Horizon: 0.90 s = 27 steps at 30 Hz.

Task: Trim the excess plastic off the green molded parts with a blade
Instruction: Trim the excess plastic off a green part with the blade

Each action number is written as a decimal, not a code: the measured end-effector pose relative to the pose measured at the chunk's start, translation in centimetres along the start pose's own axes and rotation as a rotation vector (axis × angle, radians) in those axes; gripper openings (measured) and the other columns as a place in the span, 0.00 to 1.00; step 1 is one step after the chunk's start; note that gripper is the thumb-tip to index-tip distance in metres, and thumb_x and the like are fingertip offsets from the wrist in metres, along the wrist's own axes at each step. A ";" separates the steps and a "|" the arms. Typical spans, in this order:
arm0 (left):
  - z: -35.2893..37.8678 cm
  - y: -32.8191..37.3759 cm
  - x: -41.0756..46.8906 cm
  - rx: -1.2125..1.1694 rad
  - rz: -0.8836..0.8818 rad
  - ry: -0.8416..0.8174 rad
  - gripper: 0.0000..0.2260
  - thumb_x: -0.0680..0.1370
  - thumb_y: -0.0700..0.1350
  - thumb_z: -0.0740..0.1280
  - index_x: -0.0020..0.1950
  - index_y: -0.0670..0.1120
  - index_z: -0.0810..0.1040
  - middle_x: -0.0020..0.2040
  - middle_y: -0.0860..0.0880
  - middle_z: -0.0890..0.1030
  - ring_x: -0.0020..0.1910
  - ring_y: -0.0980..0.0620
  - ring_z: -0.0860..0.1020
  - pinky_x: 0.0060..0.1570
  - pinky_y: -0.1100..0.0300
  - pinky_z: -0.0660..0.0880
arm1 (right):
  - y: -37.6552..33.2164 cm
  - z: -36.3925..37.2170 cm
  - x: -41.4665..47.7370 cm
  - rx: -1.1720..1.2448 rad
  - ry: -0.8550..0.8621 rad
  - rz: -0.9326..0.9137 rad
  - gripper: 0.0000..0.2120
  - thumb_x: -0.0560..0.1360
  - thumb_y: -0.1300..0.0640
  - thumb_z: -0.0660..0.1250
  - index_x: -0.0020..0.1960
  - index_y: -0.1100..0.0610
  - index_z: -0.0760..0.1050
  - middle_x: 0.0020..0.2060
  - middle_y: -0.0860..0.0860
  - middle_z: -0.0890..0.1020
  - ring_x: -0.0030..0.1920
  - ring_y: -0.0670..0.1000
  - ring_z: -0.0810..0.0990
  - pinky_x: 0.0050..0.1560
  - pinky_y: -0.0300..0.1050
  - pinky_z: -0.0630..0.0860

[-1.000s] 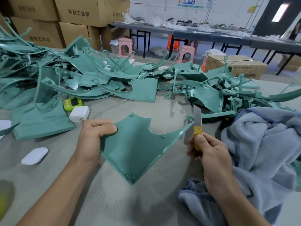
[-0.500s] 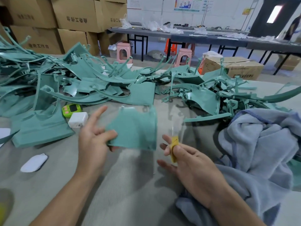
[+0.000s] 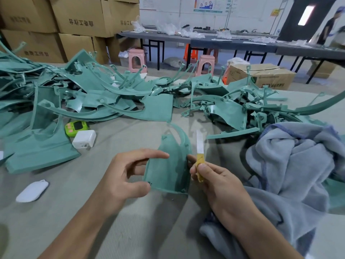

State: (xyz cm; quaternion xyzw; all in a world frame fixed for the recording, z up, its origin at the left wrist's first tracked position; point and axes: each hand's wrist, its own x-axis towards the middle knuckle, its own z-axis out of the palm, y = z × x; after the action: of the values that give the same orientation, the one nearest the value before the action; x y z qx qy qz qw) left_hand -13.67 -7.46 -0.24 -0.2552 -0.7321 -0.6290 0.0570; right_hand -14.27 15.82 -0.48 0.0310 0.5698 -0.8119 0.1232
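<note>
A green molded part (image 3: 169,165) stands nearly upright between my hands, its curved tip pointing away from me. My left hand (image 3: 125,176) holds its left edge, thumb at the lower corner and index finger across the upper face. My right hand (image 3: 214,182) grips a blade (image 3: 199,144) by its yellow handle, the steel strip pointing up just right of the part. One right fingertip touches the part's right edge. A large pile of green molded parts (image 3: 112,98) covers the far half of the table.
A grey-blue towel (image 3: 298,161) is heaped at the right. On the left lie a white charger block (image 3: 84,139), a green timer (image 3: 75,128) and a white oval pad (image 3: 32,190). Cardboard boxes (image 3: 74,15), pink stools and long tables stand beyond.
The green part went from lying flat and wide in my left hand to standing on edge between both hands. My right hand with the blade moved in close to the part's right edge.
</note>
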 end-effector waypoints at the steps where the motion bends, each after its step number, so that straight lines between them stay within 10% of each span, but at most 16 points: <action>1: -0.3 0.1 0.1 -0.070 -0.017 -0.046 0.33 0.61 0.45 0.71 0.67 0.42 0.79 0.59 0.43 0.83 0.55 0.45 0.83 0.49 0.64 0.77 | 0.0 -0.2 0.1 0.004 0.005 0.006 0.15 0.80 0.60 0.66 0.37 0.59 0.84 0.58 0.52 0.86 0.60 0.45 0.83 0.60 0.42 0.78; 4: -0.3 0.4 0.4 -0.078 -0.108 -0.097 0.39 0.54 0.41 0.65 0.68 0.47 0.79 0.67 0.49 0.79 0.66 0.46 0.78 0.58 0.60 0.77 | 0.1 -0.5 0.5 0.018 0.017 0.022 0.15 0.81 0.61 0.65 0.38 0.60 0.83 0.59 0.52 0.85 0.63 0.47 0.82 0.68 0.50 0.74; 8: 0.8 0.4 0.4 0.608 0.101 0.122 0.31 0.59 0.36 0.80 0.56 0.62 0.82 0.77 0.63 0.65 0.71 0.61 0.70 0.63 0.65 0.74 | 0.0 -0.7 0.7 0.045 -0.046 0.021 0.11 0.79 0.59 0.65 0.42 0.63 0.79 0.60 0.53 0.85 0.65 0.50 0.81 0.65 0.48 0.75; 15: 0.2 0.7 0.2 0.952 0.481 0.335 0.05 0.73 0.35 0.73 0.48 0.42 0.85 0.64 0.49 0.80 0.66 0.49 0.78 0.68 0.44 0.69 | 0.0 -0.6 1.0 0.015 0.049 -0.159 0.12 0.79 0.59 0.65 0.39 0.60 0.81 0.55 0.57 0.86 0.60 0.55 0.83 0.64 0.48 0.74; 19: 1.1 1.3 0.6 1.125 0.605 0.579 0.10 0.78 0.34 0.64 0.46 0.42 0.84 0.60 0.47 0.84 0.63 0.48 0.80 0.65 0.45 0.71 | 0.1 -0.8 0.9 -0.050 0.128 -0.236 0.18 0.83 0.60 0.62 0.37 0.56 0.84 0.40 0.56 0.85 0.40 0.54 0.78 0.46 0.45 0.73; 27: 3.4 -2.3 3.4 1.162 0.330 0.317 0.14 0.70 0.36 0.71 0.54 0.44 0.85 0.51 0.48 0.82 0.54 0.46 0.76 0.63 0.53 0.67 | 0.4 -0.6 0.3 -0.216 0.063 -0.233 0.19 0.84 0.62 0.61 0.37 0.56 0.82 0.29 0.57 0.79 0.29 0.47 0.72 0.30 0.35 0.68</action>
State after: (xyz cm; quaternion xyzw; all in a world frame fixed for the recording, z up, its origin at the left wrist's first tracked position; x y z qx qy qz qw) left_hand -16.85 -3.40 -1.62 -0.1957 -0.8883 -0.1410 0.3909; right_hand -14.50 16.18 -1.08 -0.0232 0.6572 -0.7532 0.0127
